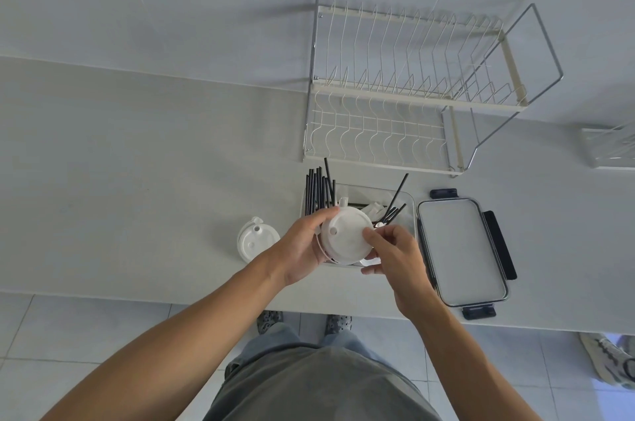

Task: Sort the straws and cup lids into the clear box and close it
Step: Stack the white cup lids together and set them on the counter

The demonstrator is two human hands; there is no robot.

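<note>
A white cup lid [345,235] is held over the clear box [407,200], which sits on the counter. My left hand [302,248] grips the lid's left edge. My right hand [391,248] pinches its right edge with thumb and finger. Several black straws [318,190] stand along the box's left side, and a few more straws [395,204] lean at its right. Another white cup lid [256,238] lies on the counter left of the box. The box's clear cover [462,248], with dark clips, lies flat to the right.
A white wire dish rack [405,90] stands behind the box against the wall. A clear tray [608,145] sits at the far right. The counter's front edge [171,298] runs just below my wrists. Someone's shoe [608,358] shows on the floor at the right.
</note>
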